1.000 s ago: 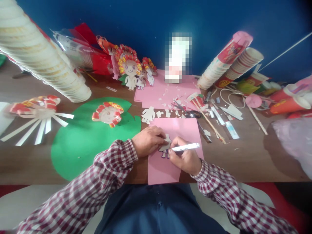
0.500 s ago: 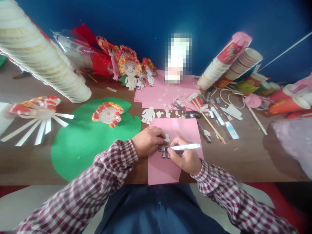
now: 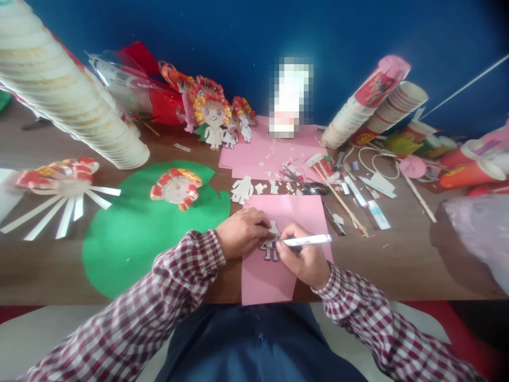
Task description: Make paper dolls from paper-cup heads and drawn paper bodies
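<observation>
A small white paper cutout (image 3: 272, 232) shaped like a doll's body lies on a pink sheet of paper (image 3: 266, 284), with dark purple lines along its edge. My left hand (image 3: 246, 231) presses it down from the left, fingers together and bent, covering part of it. In a pinch, my right hand (image 3: 305, 257) grips a white marker (image 3: 308, 240), its tip against the cutout's right side. Just above the sheet lies another plain white cutout (image 3: 242, 190).
On the left, a green paper leaf (image 3: 131, 239) carries a curled paper head (image 3: 177, 188). Tall stacks of paper cups (image 3: 79, 90) lean at the left and back right. Scissors (image 3: 312, 187), scraps and sticks lie beyond the sheet. A screen (image 3: 290, 95) stands at the back wall.
My right hand and the marker have shifted slightly right, and more of the cutout's legs shows. My left hand stays in place on the cutout.
</observation>
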`<state>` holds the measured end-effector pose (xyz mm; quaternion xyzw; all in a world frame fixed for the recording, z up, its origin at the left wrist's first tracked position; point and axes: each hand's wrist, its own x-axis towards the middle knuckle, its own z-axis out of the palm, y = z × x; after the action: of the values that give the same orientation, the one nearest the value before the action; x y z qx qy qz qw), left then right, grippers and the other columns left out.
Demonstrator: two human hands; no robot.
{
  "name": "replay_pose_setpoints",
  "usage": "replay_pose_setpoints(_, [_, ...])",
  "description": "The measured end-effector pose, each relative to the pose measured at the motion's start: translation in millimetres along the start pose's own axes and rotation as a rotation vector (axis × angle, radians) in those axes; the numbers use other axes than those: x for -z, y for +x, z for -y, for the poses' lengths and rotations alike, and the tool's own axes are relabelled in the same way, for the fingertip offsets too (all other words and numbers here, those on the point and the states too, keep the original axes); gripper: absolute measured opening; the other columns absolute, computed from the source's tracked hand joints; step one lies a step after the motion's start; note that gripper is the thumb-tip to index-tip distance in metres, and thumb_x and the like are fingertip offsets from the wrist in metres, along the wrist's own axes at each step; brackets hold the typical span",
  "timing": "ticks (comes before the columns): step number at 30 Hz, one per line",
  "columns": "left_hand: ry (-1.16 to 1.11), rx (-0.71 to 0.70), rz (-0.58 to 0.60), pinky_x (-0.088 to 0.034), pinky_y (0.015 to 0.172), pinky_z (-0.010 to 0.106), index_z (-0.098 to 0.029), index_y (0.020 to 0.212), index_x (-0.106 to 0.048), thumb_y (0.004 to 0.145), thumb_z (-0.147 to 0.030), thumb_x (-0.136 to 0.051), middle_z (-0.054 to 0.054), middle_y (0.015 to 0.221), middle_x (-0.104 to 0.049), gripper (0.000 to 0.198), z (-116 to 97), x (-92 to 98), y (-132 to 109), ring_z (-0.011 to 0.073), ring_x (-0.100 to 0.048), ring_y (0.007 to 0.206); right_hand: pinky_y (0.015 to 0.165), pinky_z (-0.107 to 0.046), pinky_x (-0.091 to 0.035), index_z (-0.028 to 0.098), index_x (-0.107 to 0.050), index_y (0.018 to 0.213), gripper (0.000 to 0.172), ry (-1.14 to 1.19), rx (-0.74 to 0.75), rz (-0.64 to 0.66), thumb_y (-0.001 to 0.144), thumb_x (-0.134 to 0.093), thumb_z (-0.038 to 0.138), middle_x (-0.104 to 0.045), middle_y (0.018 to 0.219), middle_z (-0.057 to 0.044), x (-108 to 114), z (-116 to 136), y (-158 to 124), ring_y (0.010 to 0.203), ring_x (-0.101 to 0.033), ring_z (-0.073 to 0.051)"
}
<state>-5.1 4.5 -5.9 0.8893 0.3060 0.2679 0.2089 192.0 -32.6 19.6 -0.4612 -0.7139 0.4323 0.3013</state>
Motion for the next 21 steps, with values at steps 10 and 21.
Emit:
replay_pose_setpoints(10, [0.01, -0.004, -0.006, -0.048, 0.075, 0.032, -0.019, 0.086, -0.071, 0.091, -0.026, -0.046, 0.008, 0.093, -0.065, 0.027, -0.6, 0.8, -0.2, 0.0175, -0.058, 0.084, 0.041, -0.018, -0.039, 0.02, -0.046, 0.077, 0.01, 0.08, -0.039, 0.043, 0.084, -0.054, 0.02, -0.052, 0.057, 0.005, -1.0, -0.5, -0.7, 0.044, -0.048, -0.008])
replay_pose_setpoints(21, [0.0, -0.016, 0.023, -0.047, 0.078, 0.032, -0.019, 0.088, -0.071, 0.09, -0.022, -0.047, 0.009, 0.095, -0.065, 0.024, 0.2, 0.7, -0.1, 0.0175, -0.058, 0.087, 0.037, -0.018, -0.034, 0.02, -0.045, 0.074, 0.014, 0.059, -0.009, -0.005, 0.083, -0.055, 0.023, -0.048, 0.054, 0.005, -1.6, -2.6, 1.0, 0.042, -0.043, -0.007])
